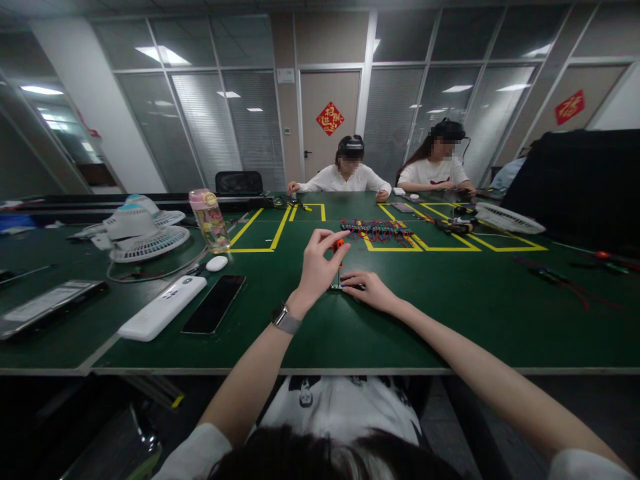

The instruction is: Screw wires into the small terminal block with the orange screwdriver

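My left hand (319, 265), with a watch on its wrist, is closed around the red-orange handle of a screwdriver (339, 245). The screwdriver stands upright, its thin shaft pointing down at a small green circuit board (336, 287) lying on the green table. My right hand (373, 291) rests on the tabletop with its fingertips pressed at the board's right edge. Those fingers partly cover the board, so its details are too small to make out. Beyond my hands lies a row of similar boards with red and blue wires (377, 231).
On the left are a black phone (214, 305), a white power bank (163, 308), a white round case (217, 264), a water bottle (210, 223) and white fans (145, 230). Yellow tape (250, 250) marks the table. Two people sit opposite. Loose wired boards (550, 275) lie right.
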`<move>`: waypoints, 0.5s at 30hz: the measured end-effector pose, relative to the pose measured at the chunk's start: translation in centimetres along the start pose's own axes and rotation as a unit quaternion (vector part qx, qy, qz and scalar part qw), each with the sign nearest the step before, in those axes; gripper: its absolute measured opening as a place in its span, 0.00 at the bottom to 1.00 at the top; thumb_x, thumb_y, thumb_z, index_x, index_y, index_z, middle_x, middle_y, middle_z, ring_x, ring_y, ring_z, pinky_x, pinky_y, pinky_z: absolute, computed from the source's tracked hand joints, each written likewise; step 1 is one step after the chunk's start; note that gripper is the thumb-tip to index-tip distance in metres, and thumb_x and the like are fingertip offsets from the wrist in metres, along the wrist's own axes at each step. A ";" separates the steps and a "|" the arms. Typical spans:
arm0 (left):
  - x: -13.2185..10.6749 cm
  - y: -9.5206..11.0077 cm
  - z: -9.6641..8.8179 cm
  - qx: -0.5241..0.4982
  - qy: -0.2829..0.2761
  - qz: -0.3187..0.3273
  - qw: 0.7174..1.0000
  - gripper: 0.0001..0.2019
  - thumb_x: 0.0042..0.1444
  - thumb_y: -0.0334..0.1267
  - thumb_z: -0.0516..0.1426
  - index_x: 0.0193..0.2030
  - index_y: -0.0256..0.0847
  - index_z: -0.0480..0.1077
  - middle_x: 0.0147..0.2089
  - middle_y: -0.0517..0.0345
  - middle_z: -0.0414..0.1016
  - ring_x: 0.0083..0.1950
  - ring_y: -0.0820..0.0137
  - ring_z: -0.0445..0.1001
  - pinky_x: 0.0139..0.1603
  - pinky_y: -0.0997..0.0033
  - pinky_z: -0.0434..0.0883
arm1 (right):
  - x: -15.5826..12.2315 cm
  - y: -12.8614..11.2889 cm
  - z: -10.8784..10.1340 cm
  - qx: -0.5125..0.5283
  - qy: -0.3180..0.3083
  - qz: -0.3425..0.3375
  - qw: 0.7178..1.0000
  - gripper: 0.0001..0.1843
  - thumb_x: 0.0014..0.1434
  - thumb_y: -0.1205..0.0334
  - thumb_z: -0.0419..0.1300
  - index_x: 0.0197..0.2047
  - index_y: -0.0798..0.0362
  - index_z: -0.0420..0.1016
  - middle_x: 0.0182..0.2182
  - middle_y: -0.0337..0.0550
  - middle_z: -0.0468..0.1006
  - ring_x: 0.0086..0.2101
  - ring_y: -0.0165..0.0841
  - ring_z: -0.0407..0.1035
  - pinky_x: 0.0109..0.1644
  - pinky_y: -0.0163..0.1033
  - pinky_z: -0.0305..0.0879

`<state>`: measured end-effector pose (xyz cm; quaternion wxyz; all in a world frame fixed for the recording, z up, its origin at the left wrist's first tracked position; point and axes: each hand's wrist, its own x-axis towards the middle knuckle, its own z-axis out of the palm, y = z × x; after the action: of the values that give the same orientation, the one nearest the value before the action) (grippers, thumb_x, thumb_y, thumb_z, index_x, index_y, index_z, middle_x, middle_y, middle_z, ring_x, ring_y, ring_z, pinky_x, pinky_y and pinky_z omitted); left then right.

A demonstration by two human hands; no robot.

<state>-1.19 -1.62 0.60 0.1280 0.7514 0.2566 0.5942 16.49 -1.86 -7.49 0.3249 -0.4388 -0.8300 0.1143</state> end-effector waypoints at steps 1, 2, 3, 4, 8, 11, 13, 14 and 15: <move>0.0 0.0 0.0 0.000 -0.006 0.001 1.000 0.12 0.60 0.35 0.55 0.49 0.43 0.74 0.45 0.54 0.69 0.46 0.71 0.71 0.51 0.70 0.69 | 0.0 0.0 0.0 0.000 -0.001 0.000 1.000 0.11 0.59 0.60 0.59 0.41 0.49 0.82 0.46 0.47 0.79 0.45 0.40 0.74 0.52 0.45 0.69; 0.0 -0.1 0.0 -0.011 -0.016 0.003 1.000 0.13 0.62 0.34 0.53 0.51 0.44 0.73 0.48 0.53 0.70 0.50 0.70 0.71 0.55 0.68 0.67 | 0.0 0.0 0.0 0.001 -0.001 0.000 1.000 0.11 0.59 0.60 0.59 0.42 0.49 0.82 0.46 0.47 0.79 0.44 0.40 0.75 0.52 0.45 0.69; 0.0 -0.1 0.0 -0.029 -0.028 0.004 0.999 0.14 0.63 0.33 0.51 0.52 0.44 0.72 0.51 0.53 0.70 0.53 0.69 0.70 0.57 0.67 0.66 | 0.0 0.0 0.0 0.000 -0.001 0.000 1.000 0.11 0.59 0.60 0.59 0.42 0.49 0.82 0.46 0.47 0.79 0.44 0.40 0.75 0.52 0.45 0.69; 0.0 -0.2 0.0 -0.049 -0.040 0.004 0.998 0.15 0.64 0.32 0.49 0.54 0.44 0.71 0.52 0.52 0.70 0.55 0.69 0.69 0.58 0.67 0.66 | 0.0 0.1 0.0 0.000 -0.001 -0.001 1.000 0.11 0.59 0.60 0.59 0.42 0.49 0.82 0.46 0.47 0.79 0.45 0.40 0.74 0.52 0.45 0.69; -0.1 -0.2 0.1 -0.062 -0.027 -0.006 0.998 0.13 0.61 0.33 0.54 0.51 0.42 0.72 0.45 0.54 0.73 0.45 0.70 0.73 0.48 0.71 0.71 | 0.0 0.2 0.0 0.003 -0.001 -0.002 1.000 0.11 0.59 0.60 0.59 0.42 0.49 0.82 0.46 0.47 0.79 0.45 0.40 0.74 0.52 0.45 0.69; -0.1 0.0 -0.1 0.019 0.034 -0.013 0.999 0.09 0.55 0.36 0.60 0.44 0.43 0.76 0.39 0.56 0.69 0.38 0.72 0.71 0.44 0.72 0.71 | 0.0 0.1 0.0 0.002 -0.003 0.002 1.000 0.11 0.59 0.60 0.59 0.42 0.49 0.82 0.47 0.47 0.79 0.45 0.40 0.74 0.52 0.45 0.69; 0.0 0.1 -0.2 0.048 0.047 -0.014 0.998 0.09 0.56 0.37 0.59 0.43 0.43 0.76 0.40 0.56 0.67 0.40 0.71 0.71 0.47 0.70 0.70 | 0.0 0.1 0.0 0.001 -0.005 0.002 1.000 0.11 0.60 0.60 0.59 0.42 0.50 0.82 0.47 0.48 0.79 0.45 0.40 0.74 0.52 0.45 0.69; 0.0 0.1 -0.2 0.047 0.043 -0.013 0.998 0.09 0.59 0.37 0.57 0.45 0.43 0.76 0.42 0.54 0.68 0.44 0.70 0.71 0.49 0.69 0.69 | 0.0 0.1 0.0 0.000 -0.005 0.001 1.000 0.11 0.60 0.60 0.59 0.42 0.50 0.82 0.47 0.48 0.79 0.45 0.40 0.74 0.52 0.45 0.68; 0.1 0.1 -0.2 0.035 0.034 -0.010 0.999 0.11 0.61 0.35 0.54 0.47 0.42 0.75 0.45 0.53 0.69 0.47 0.69 0.71 0.52 0.68 0.68 | 0.0 0.1 0.0 0.000 -0.005 0.000 1.000 0.11 0.60 0.60 0.59 0.42 0.50 0.82 0.47 0.49 0.79 0.45 0.40 0.74 0.52 0.45 0.68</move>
<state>-1.39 -1.68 0.76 0.0989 0.7323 0.2893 0.6085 16.54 -1.80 -7.55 0.3203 -0.4383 -0.8317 0.1168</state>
